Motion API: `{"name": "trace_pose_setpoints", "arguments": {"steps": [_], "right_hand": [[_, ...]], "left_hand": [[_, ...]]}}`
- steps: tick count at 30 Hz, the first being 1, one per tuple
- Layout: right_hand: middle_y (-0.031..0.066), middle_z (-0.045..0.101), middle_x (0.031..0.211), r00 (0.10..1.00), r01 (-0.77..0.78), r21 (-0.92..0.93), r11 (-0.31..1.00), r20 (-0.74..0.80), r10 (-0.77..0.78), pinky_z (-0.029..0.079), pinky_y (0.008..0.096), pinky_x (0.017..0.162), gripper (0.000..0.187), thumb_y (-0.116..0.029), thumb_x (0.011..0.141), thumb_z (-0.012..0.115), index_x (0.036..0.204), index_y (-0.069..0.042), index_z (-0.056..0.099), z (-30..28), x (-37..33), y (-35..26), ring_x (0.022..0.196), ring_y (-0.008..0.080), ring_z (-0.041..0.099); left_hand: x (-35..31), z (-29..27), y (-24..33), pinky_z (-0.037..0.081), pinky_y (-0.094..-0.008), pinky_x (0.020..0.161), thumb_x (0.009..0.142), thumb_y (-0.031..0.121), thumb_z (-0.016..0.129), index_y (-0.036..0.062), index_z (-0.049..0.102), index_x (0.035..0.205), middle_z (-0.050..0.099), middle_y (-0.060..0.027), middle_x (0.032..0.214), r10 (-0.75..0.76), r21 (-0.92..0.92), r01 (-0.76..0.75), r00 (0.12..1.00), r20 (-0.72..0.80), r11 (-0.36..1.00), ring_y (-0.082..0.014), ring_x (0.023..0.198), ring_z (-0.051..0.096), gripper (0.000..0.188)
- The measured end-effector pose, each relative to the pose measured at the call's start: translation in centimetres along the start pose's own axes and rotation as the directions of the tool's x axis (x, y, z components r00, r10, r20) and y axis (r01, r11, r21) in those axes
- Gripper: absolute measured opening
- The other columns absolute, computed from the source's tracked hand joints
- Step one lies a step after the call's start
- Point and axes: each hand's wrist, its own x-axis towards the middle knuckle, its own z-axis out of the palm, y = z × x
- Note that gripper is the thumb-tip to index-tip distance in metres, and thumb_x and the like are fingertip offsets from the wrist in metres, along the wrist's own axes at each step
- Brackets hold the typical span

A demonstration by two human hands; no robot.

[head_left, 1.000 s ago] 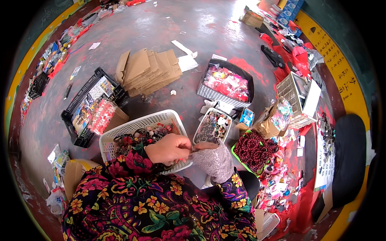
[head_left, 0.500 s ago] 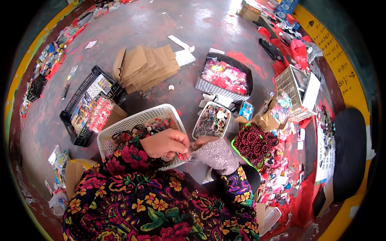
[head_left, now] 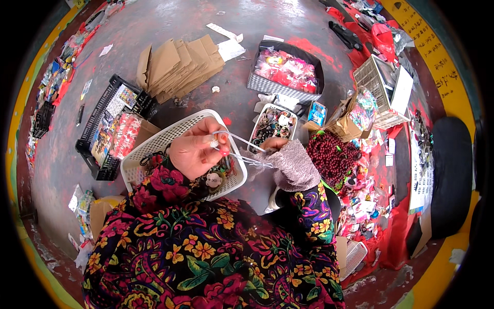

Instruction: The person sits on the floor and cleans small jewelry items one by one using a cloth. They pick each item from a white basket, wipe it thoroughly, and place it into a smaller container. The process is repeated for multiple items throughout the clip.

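Observation:
Between my two hands stretches a loop of pale cord (head_left: 237, 136). My left hand (head_left: 193, 151) pinches one end of it, together with a small white-and-red piece (head_left: 213, 144). At the loop's other end, the fingers of my right hand (head_left: 274, 143) are closed on the cord, partly hidden by a fuzzy grey-lilac cuff (head_left: 296, 167) around the wrist. Under my left hand stands a white perforated basket (head_left: 133, 177) with mixed small trinkets and hair ties. Just beyond my right hand is a smaller white tray (head_left: 253, 138) of hair ties.
Dark red beads (head_left: 332, 159) fill a green container at right. Farther off stand a grey woven basket (head_left: 283, 90) of pink packets, flattened cardboard (head_left: 180, 67), a black crate (head_left: 90, 154) and a beige crate (head_left: 378, 118). Loose packets litter the right side.
My hands have moved apart, the left one up and leftward, the right one slightly right. The cord, bunched near my fingers before, is now drawn out between them. The view has shifted slightly.

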Motion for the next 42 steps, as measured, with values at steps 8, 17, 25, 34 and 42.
{"name": "trace_pose_setpoints", "arguments": {"steps": [8,17,25,34,42], "right_hand": [[0.0092,0.06,0.085,0.873,0.449,-0.531,0.719,0.091,-0.479,0.048,0.0317,0.067,0.027,0.0,0.064,0.059,0.089,-0.007,0.064,-0.5,-0.4,0.0,0.075,0.0244,0.06],[0.0098,0.06,0.076,0.989,0.081,-0.459,0.885,0.147,-0.014,0.047,0.0314,0.063,0.022,-0.025,0.079,0.06,0.083,-0.004,0.065,0.7,0.0,-2.5,0.069,0.0209,0.06],[0.0068,0.057,0.07,0.991,-0.09,-0.316,0.944,0.07,0.118,0.044,0.0279,0.059,0.029,-0.026,0.077,0.067,0.086,0.001,0.061,1.7,-0.2,-3.4,0.064,0.0114,0.052],[0.0054,0.06,0.072,0.985,-0.146,-0.233,0.962,0.055,0.162,0.043,0.0287,0.059,0.036,-0.033,0.076,0.069,0.085,0.001,0.063,1.9,0.1,-1.7,0.065,0.011,0.052],[0.0036,0.061,0.074,0.966,-0.172,-0.003,0.985,0.195,0.17,0.044,0.0251,0.061,0.02,-0.017,0.075,0.064,0.086,0.0,0.063,2.2,0.4,-0.7,0.065,0.0085,0.054]], "left_hand": [[0.5,2.1,-0.5,0.034,-0.0186,0.05,0.087,0.001,0.048,0.0042,0.051,0.094,0.061,-0.0116,0.093,-0.294,0.459,0.303,0.951,-0.092,0.835,-0.0059,0.065,0.049,0.008],[1.4,2.8,-2.0,0.034,-0.0181,0.048,0.087,0.016,0.061,0.0041,0.056,0.083,0.061,0.002,0.075,-0.205,0.863,0.253,0.962,-0.179,0.436,-0.0008,0.057,0.047,0.013],[1.0,4.5,0.0,0.034,-0.0203,0.046,0.091,0.016,0.056,-0.0003,0.062,0.089,0.057,0.0003,0.063,-0.388,0.835,0.403,0.886,-0.253,0.375,-0.0023,0.051,0.045,0.017],[0.0,4.0,-0.1,0.035,-0.0209,0.046,0.094,0.014,0.047,-0.0031,0.059,0.092,0.054,-0.0048,0.059,-0.24,0.55,0.297,0.955,-0.176,0.78,-0.0082,0.05,0.047,0.021],[0.0,2.4,0.4,0.032,-0.0183,0.049,0.094,0.013,0.046,-0.0016,0.058,0.096,0.06,-0.0127,0.08,0.234,0.205,-0.21,0.967,-0.1,0.956,-0.0134,0.065,0.055,0.019]]}}
